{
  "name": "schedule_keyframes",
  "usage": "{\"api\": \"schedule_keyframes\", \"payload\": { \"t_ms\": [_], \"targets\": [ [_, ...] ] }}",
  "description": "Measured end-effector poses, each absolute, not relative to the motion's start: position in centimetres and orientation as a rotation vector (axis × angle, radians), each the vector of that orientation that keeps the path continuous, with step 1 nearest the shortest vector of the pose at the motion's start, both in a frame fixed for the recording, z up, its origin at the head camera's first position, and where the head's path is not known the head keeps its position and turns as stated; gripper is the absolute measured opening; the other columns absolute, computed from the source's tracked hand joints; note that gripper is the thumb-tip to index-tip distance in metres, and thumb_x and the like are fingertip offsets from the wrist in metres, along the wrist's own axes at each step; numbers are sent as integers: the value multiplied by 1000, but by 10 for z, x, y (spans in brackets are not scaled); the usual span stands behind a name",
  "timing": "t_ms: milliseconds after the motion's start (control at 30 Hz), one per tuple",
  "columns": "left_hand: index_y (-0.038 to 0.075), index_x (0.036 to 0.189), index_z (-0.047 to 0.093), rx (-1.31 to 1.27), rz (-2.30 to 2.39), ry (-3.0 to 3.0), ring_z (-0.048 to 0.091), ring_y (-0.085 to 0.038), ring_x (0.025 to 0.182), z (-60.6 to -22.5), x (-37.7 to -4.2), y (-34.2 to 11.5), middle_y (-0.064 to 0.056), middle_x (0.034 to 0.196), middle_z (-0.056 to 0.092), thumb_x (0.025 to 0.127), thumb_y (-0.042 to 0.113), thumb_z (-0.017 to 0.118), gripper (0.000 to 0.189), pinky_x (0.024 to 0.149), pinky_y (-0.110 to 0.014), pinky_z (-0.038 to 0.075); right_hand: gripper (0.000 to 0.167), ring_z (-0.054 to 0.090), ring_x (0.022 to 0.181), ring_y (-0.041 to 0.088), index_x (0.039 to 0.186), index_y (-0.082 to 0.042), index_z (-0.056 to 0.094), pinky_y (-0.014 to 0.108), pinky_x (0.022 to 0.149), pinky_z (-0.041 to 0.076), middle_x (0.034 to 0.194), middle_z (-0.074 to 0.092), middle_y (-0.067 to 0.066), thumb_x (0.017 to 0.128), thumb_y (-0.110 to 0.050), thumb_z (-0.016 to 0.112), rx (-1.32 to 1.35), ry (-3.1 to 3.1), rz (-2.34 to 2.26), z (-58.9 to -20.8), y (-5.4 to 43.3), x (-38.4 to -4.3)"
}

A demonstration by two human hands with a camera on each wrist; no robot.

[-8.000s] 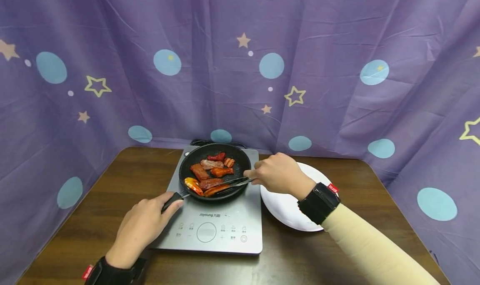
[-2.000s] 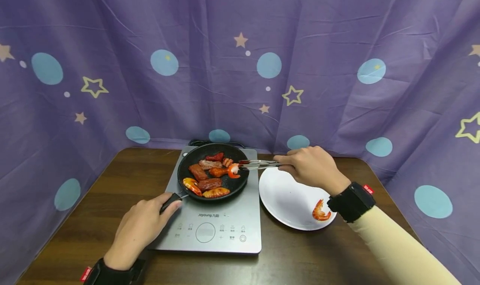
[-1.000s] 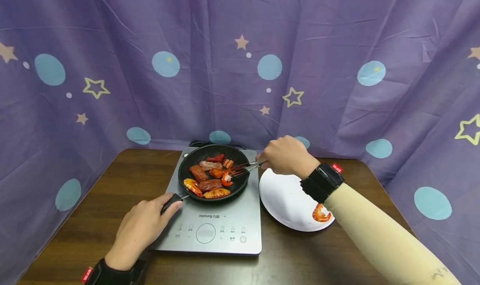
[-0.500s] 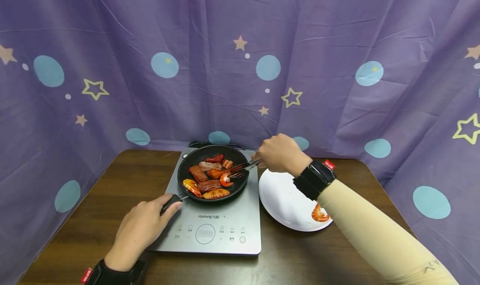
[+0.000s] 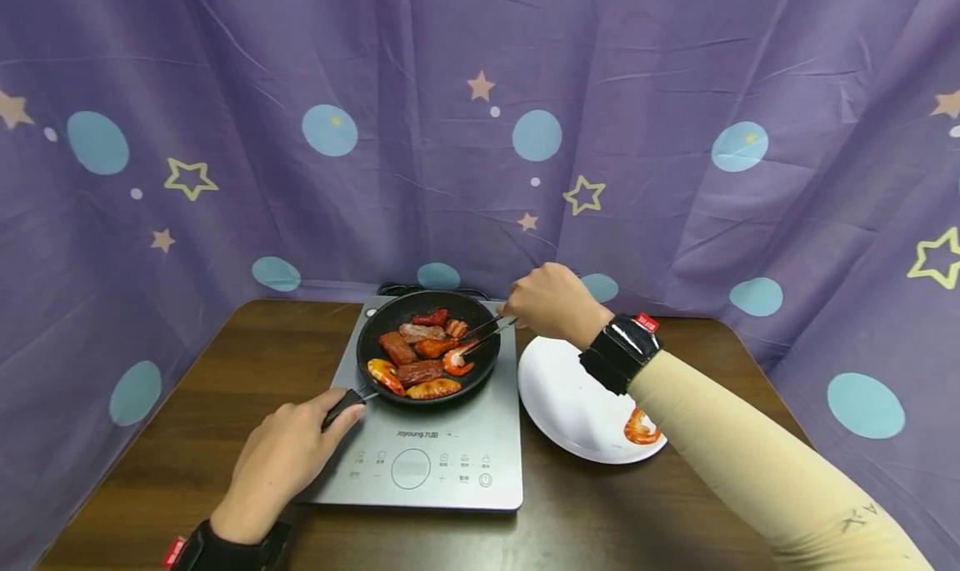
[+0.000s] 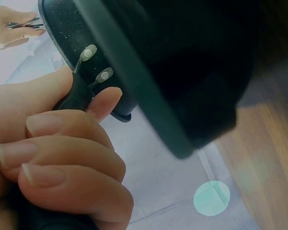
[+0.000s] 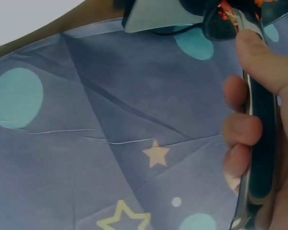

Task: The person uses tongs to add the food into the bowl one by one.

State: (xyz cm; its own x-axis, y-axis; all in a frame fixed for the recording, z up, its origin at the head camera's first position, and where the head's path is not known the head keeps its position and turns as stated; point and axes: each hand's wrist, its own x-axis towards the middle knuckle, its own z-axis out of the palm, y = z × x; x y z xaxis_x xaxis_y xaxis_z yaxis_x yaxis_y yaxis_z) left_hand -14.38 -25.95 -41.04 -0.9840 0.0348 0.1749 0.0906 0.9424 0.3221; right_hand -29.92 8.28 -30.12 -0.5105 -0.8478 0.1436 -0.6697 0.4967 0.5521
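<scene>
My left hand [image 5: 288, 450] grips the black handle [image 5: 343, 407] of a frying pan [image 5: 393, 317]; its curled fingers show close up in the left wrist view. My right hand [image 5: 553, 303] holds metal tongs [image 5: 491, 328], which have a dark grip panel in the right wrist view. The tong tips reach into the pan's right side, slightly apart, at an orange shrimp [image 5: 457, 359]; whether they touch it is hard to tell. Beside it lie a drumstick [image 5: 433, 348], brown meat slabs [image 5: 420, 373] and a glazed wing-like piece [image 5: 433, 388].
The pan sits on a silver induction cooktop [image 5: 480, 438] on a wooden table [image 5: 225, 346]. To the right, a white plate [image 5: 566, 396] bears another shrimp [image 5: 641, 428], partly beside my sleeve. A purple curtain [image 5: 450, 179] hangs behind, with a black cable at the cooktop's back.
Two seconds ago the tongs held the shrimp over the pan's right edge. My right hand has moved left and lowered it among the meat; the tips have since parted. My left hand stays put.
</scene>
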Motion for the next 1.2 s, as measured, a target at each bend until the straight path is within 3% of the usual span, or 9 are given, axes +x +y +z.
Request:
{"api": "schedule_keyframes", "payload": {
  "t_ms": [367,867,1200],
  "targets": [
    [7,135,73,-115,-494,-2904,76,-45,88,-410,-143,-259,-25,112,77,103,52,67,55,59,-57,56,15,54,50,16,87,-33,79,40,48,52,71,67,-6,80,-42,89,1230,-2303,-599,-309,84,-304],
    [7,135,73,-103,-486,-2903,76,-46,90,-411,-142,-259,-25,112,77,103,52,67,55,62,-58,56,36,61,58,20,121,-36,79,42,52,55,87,73,-2,86,-41,86,1235,-2319,-593,-316,90,-302],
    [6,134,73,-118,-482,-2890,76,-46,89,-411,-142,-259,-25,113,77,103,52,67,55,61,-58,56,33,60,54,28,122,-29,79,50,53,54,87,72,1,90,-36,85,1164,-2397,-370,-294,135,-291]
  ]
}}
